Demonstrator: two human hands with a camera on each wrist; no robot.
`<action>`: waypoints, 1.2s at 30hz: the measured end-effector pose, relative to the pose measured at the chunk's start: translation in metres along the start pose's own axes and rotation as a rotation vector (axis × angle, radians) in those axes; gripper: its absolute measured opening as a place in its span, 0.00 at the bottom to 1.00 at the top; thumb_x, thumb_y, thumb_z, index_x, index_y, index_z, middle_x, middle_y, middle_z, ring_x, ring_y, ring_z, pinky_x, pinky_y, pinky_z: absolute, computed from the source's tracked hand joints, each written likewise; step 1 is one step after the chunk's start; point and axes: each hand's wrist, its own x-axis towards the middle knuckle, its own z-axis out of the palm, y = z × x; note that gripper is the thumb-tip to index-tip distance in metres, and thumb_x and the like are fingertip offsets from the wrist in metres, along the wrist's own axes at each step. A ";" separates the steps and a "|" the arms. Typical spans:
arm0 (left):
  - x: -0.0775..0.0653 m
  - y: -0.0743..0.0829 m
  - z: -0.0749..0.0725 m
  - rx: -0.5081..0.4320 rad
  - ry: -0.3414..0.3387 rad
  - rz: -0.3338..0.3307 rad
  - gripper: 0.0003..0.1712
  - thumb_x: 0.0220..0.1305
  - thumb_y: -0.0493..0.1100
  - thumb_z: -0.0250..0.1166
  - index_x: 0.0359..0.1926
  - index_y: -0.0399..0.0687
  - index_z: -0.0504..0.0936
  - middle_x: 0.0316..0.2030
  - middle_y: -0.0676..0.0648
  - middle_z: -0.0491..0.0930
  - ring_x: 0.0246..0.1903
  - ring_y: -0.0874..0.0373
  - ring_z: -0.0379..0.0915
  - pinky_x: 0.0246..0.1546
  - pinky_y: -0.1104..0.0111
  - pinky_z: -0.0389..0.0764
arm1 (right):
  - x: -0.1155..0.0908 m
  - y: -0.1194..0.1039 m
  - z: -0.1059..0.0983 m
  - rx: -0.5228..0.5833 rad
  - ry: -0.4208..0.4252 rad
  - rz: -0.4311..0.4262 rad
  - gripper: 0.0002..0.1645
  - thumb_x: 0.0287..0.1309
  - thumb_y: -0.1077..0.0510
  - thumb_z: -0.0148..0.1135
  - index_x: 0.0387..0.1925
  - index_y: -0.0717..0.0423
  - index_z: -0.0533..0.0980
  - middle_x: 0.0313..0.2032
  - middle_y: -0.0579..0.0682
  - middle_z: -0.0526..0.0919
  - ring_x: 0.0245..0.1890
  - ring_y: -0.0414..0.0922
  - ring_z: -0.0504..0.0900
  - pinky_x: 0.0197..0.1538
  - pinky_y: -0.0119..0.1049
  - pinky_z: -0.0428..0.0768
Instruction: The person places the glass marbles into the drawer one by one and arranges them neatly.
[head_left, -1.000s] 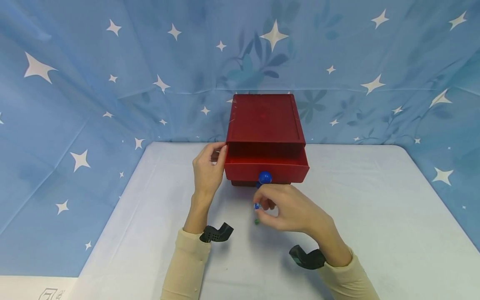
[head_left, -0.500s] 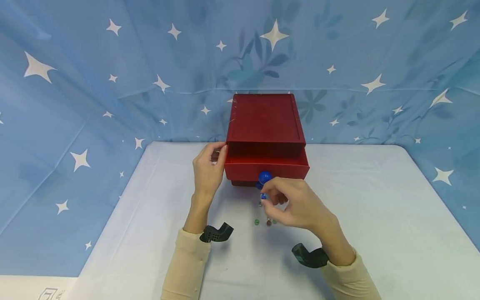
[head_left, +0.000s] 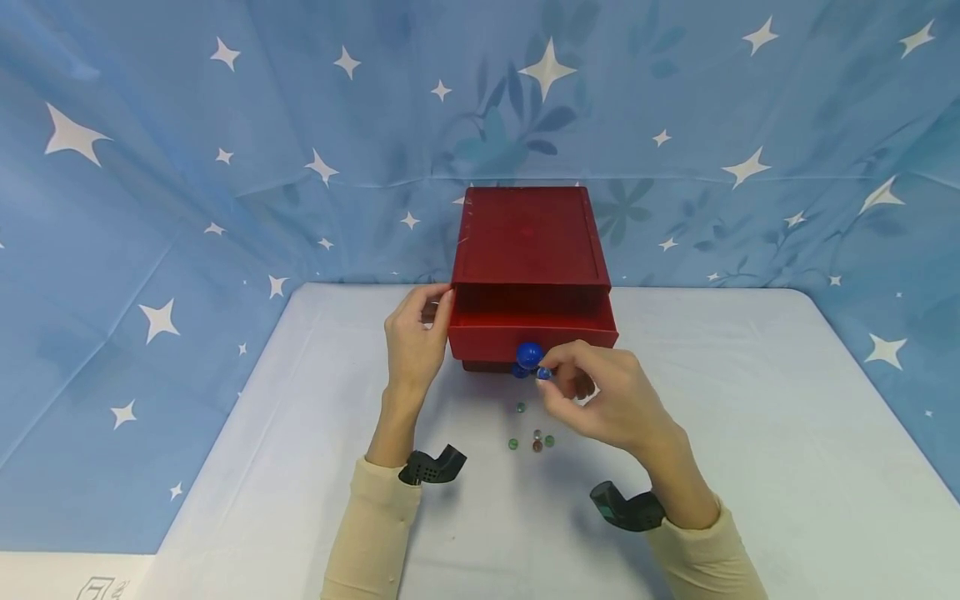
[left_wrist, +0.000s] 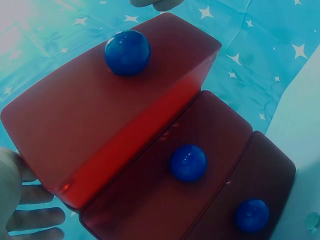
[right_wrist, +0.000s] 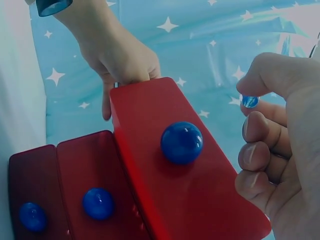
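A small red three-drawer chest (head_left: 531, 237) stands at the back of the white table, its top drawer (head_left: 480, 343) pulled out. Each drawer front has a round blue knob (right_wrist: 182, 143). My left hand (head_left: 417, 346) touches the chest's left side near the open drawer; in the left wrist view several of its fingers (left_wrist: 37, 219) lie straight beside it. Between thumb and index finger my right hand (head_left: 611, 396) pinches a blue glass marble (head_left: 543, 373), just right of the top knob. The other right fingers (right_wrist: 254, 155) are curled. What lies deep in the drawer is hidden.
Several loose marbles lie on the table in front of the chest, among them a green marble (head_left: 513, 444) and a brown marble (head_left: 537, 447). A blue cloth with white stars (head_left: 322, 125) hangs behind the table.
My right hand has risen and moved right toward the drawer front, carrying the blue marble. Loose marbles it had covered now show. My left hand stays at the chest's side.
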 end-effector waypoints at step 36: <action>-0.001 -0.001 0.001 -0.006 0.000 -0.003 0.12 0.71 0.42 0.62 0.47 0.40 0.85 0.38 0.43 0.87 0.32 0.53 0.84 0.36 0.63 0.88 | 0.002 0.012 -0.010 -0.281 0.428 0.260 0.13 0.50 0.69 0.72 0.39 0.67 0.82 0.12 0.50 0.72 0.12 0.34 0.62 0.19 0.21 0.63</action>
